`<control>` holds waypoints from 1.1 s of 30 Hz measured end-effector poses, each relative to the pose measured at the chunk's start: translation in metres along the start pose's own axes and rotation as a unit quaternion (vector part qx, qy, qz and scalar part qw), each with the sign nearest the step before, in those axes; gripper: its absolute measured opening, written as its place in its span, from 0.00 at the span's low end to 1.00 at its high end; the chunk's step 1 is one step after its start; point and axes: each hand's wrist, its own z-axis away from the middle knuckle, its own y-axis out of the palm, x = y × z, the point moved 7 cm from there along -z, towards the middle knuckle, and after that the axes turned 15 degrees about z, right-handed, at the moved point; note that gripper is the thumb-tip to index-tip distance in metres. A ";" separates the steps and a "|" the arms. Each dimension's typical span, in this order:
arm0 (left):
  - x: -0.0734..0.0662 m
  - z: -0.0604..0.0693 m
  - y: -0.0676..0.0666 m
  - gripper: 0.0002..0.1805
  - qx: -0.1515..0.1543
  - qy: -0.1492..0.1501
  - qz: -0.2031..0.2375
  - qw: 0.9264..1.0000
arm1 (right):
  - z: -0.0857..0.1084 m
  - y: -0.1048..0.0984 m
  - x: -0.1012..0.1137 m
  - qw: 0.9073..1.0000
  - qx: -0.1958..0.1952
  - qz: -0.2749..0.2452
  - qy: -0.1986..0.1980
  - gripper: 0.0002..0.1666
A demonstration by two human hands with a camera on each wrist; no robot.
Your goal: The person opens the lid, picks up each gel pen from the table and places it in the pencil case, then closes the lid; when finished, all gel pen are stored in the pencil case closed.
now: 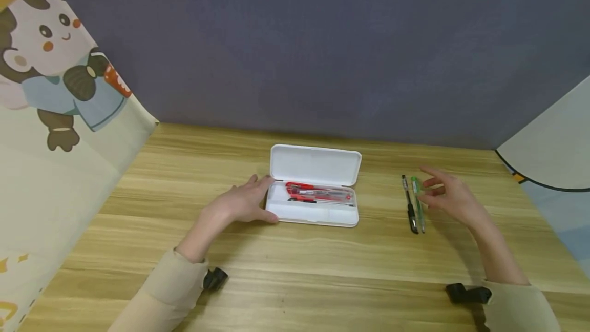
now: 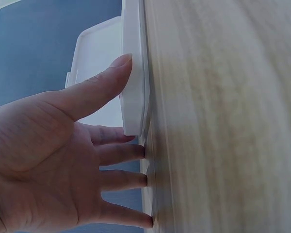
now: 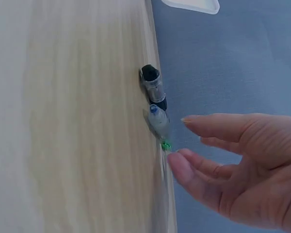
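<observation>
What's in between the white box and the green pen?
The black pen, right beside the green pen. From the box to the black pen it's just bare table. The head view shows this.

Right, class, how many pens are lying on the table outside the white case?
2: a black pen right of the case, and a green pen beside it, nearer the right hand. The hand could hide another, though none shows.

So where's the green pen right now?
In the head view, the green pen lies right of the white case, beside the black pen, near the right-hand fingers.
</observation>
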 end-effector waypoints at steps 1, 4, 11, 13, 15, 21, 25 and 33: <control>0.000 0.000 0.000 0.55 0.000 0.001 0.000 1.000 | 0.000 0.001 -0.001 1.000 0.009 -0.004 0.003 0.48; 0.000 0.001 0.000 0.55 0.000 0.001 0.000 1.000 | -0.001 0.005 -0.002 0.999 0.032 -0.014 0.009 0.49; 0.001 0.001 0.000 0.55 0.000 0.002 -0.003 1.000 | -0.002 0.011 -0.003 0.998 0.058 -0.028 0.023 0.52; 0.001 0.001 0.000 0.55 0.000 0.003 -0.005 1.000 | -0.003 0.013 -0.004 0.997 0.064 -0.030 0.030 0.52; 0.001 0.001 -0.001 0.55 0.000 0.003 -0.007 1.000 | -0.003 0.014 -0.004 0.997 0.066 -0.021 0.035 0.52; 0.000 0.000 -0.001 0.54 0.000 0.007 -0.009 1.000 | -0.004 0.016 -0.005 0.996 0.073 0.005 0.044 0.50; -0.001 0.000 -0.001 0.54 0.000 0.008 -0.008 1.000 | -0.003 0.016 -0.007 0.995 0.085 0.013 0.055 0.50; -0.001 0.001 -0.001 0.55 0.001 0.011 0.007 1.000 | 0.000 0.012 -0.010 0.995 0.073 -0.002 0.071 0.48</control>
